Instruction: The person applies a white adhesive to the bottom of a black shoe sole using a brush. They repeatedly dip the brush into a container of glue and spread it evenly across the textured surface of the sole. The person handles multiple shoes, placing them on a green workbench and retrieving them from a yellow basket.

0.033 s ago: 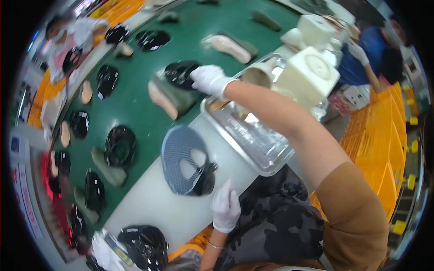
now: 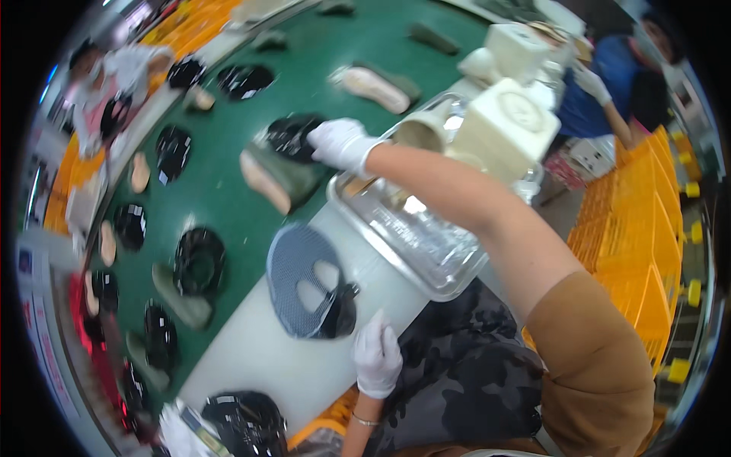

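Observation:
My right hand, in a white glove, reaches across to the green belt. Its fingers are closed on the edge of a glossy black shoe upper. Just below that upper, a dark green shoe last lies on its side, its pale sole facing left. My left hand, also gloved, hangs by the front edge of the white ledge with fingers pressed together; whatever they might hold is hidden. Close to it lies a blue-grey mesh shoe upper with two openings and a black part at one end.
A metal tray and a beige cup lie under and beside my right arm, near a white square container. More lasts and black uppers ride the green belt. Yellow crates stand right. Other people work far left and right.
The whole view has shifted a little, so things sit slightly lower and further left. My right hand stays at the black upper; my left hand keeps its closed shape.

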The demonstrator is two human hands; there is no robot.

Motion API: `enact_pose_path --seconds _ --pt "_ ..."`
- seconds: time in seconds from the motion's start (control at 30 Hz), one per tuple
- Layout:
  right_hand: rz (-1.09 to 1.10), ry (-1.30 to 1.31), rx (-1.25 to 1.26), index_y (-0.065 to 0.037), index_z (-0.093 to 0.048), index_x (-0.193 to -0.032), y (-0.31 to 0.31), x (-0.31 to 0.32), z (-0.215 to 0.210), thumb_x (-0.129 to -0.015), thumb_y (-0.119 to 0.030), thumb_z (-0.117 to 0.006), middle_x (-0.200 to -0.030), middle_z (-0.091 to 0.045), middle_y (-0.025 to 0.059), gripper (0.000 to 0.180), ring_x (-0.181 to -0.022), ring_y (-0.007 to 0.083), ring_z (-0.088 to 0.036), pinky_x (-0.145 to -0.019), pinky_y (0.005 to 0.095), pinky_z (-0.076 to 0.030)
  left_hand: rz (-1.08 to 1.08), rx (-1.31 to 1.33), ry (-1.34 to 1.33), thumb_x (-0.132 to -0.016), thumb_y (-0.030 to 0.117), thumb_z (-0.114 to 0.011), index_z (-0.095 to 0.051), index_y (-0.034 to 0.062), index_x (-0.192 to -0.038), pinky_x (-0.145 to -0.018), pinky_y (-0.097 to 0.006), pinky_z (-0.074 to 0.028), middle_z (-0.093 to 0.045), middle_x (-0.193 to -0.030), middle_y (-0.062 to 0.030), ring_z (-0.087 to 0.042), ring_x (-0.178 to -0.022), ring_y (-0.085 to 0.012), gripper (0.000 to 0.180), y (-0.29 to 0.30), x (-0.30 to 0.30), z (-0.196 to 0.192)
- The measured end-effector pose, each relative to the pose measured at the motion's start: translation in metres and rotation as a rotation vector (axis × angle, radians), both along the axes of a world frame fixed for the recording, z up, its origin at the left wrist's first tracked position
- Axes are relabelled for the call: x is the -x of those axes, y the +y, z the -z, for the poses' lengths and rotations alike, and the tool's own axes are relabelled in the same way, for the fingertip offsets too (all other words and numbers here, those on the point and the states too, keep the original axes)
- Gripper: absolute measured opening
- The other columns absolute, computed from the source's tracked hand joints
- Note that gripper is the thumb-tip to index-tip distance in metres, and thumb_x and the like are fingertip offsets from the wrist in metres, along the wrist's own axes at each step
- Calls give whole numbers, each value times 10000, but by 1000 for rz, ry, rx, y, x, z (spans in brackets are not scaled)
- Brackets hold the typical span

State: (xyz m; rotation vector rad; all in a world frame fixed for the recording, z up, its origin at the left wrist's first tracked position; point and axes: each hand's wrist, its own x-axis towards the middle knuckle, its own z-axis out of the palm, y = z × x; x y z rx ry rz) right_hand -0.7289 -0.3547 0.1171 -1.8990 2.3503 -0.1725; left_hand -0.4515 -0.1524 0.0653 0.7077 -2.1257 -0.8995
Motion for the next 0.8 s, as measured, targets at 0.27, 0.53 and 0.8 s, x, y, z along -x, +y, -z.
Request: enact_pose_path --seconds 0.27,0.53,0.8 --pt "-225 124 103 -71 -639 -839 63 34 -94 -743 -277 -614 -737 -631 112 229 -720 314 -636 -607 416 -517 -69 -96 5 -841 5 -485 -527 -73 -1086 -680 -347 -462 -600 -832 -164 -576 -742 -268 261 16 9 7" --pt "-75 301 257 -66 -642 -808 113 157 -131 -744 -217 -530 -725 -633 125 199 -678 326 -629 -569 425 -501 -224 123 -168 -844 74 -567 -574 -63 -1058 -812 -389 -476 -594 -1009 -246 -595 -894 -337 254 26 15 -17" --pt "23 58 73 -69 -680 -822 110 209 -88 -731 -206 -533 -770 -655 109 221 -739 313 -640 -610 421 -506 -169 576 -378 -779 43 -580 -591 -14 -1036 -652 -428 -443 -574 -847 -181 -539 -732 -351 263 30 44 -35"
